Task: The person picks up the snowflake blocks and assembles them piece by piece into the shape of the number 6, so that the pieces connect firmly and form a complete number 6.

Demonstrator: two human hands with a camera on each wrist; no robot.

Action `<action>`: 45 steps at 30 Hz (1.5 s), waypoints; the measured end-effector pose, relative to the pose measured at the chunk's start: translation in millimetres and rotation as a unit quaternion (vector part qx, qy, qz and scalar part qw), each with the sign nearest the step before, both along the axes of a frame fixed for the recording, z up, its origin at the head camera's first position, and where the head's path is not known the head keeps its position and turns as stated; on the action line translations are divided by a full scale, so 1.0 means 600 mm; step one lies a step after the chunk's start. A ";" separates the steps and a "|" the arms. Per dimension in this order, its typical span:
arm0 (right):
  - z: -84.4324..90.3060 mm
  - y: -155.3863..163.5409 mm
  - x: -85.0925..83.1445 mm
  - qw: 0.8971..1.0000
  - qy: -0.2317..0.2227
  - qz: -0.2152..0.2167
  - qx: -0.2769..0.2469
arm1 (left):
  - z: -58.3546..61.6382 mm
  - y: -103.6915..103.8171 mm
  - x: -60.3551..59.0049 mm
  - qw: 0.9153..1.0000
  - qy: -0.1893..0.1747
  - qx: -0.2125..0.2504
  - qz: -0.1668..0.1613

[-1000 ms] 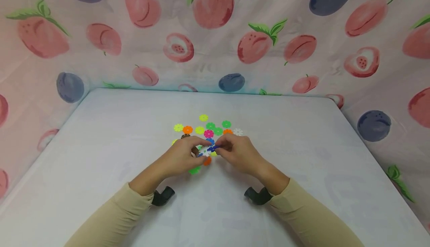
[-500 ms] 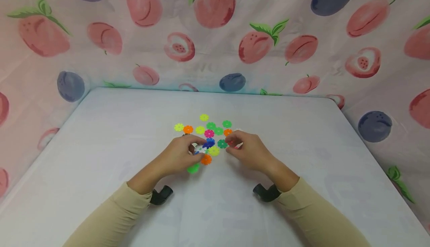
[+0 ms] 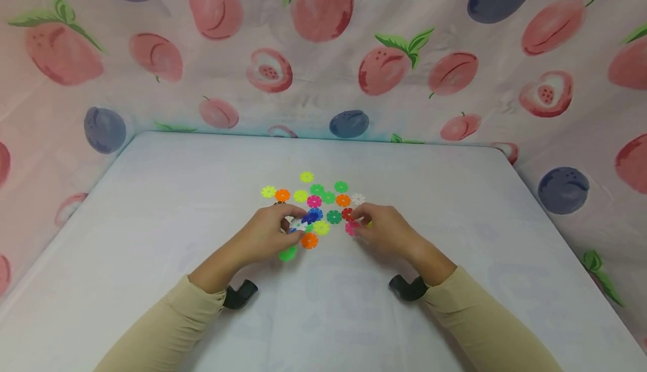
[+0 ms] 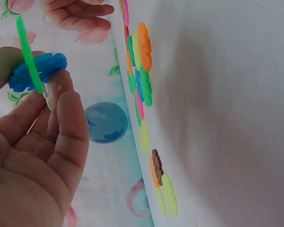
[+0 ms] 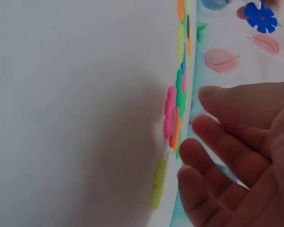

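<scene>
My left hand (image 3: 268,234) pinches a small cluster of joined snowflake discs between thumb and fingers, raised above the table. In the left wrist view the cluster shows a blue disc (image 4: 52,64) with a bright green disc (image 4: 28,56) slotted across it. A white disc (image 3: 298,225) also shows between the fingers in the head view, and a dark blue disc (image 5: 261,18) faces the right wrist camera. Held apart from it, my right hand (image 3: 386,228) has nothing between its spread thumb and fingers. Its fingertips overlap a red disc (image 3: 347,214) and a pink disc (image 3: 351,228) in the head view.
Several loose discs lie flat around the hands, among them an orange disc (image 3: 310,241), a dark green disc (image 3: 334,217) and a white disc (image 3: 358,199). The white table (image 3: 323,316) meets a fruit-print cloth (image 3: 313,96) at the back. Black curved pieces (image 3: 241,294) sit beneath both wrists.
My right hand has let go of the dark blue disc at the cluster and moved right, to the red and pink discs. The left hand keeps the cluster, shifting slightly left.
</scene>
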State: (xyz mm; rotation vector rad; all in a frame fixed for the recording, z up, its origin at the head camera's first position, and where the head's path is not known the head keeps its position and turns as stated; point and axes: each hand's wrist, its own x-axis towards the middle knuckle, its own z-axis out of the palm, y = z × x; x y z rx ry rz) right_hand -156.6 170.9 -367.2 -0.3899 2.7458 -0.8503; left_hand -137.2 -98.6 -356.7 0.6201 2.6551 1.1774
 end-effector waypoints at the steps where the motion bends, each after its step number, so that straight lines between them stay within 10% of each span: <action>1: -0.002 0.000 -0.001 1.000 -0.002 0.004 0.010 | 0.000 0.000 0.000 1.000 -0.001 0.001 0.000; 45: -0.014 -0.031 -0.007 0.997 -0.021 0.069 0.035 | 0.002 -0.001 0.000 1.000 -0.023 -0.010 -0.019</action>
